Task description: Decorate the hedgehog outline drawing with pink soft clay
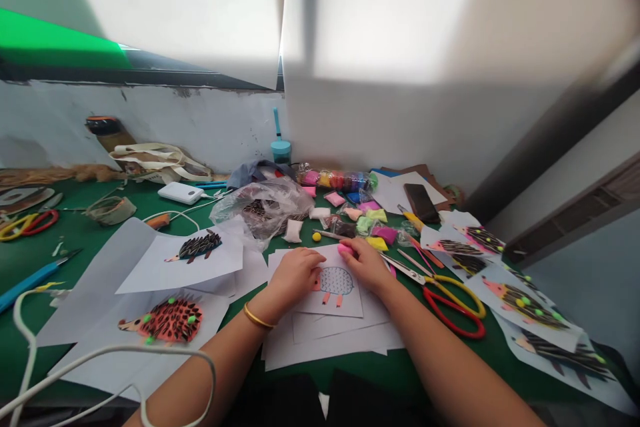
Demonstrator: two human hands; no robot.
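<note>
A white sheet (350, 307) lies in front of me with a hedgehog drawing (336, 280) on it: a blue-outlined body and pink clay on the head and feet. My left hand (297, 271) rests flat on the sheet's left side, its fingers reaching over the drawing's head and partly covering it. At the upper right of the drawing, my right hand (367, 261) pinches a lump of bright pink clay (344, 249) in its fingertips. A small yellow clay ball (317, 237) sits just beyond the sheet.
Scissors with yellow and red handles (453, 307) lie right of my right hand. Several clay packets (385, 235) and a plastic bag (270, 203) spread behind. Finished hedgehog pictures lie left (165, 320) and right (525, 300). A white cable (115, 350) crosses my left forearm.
</note>
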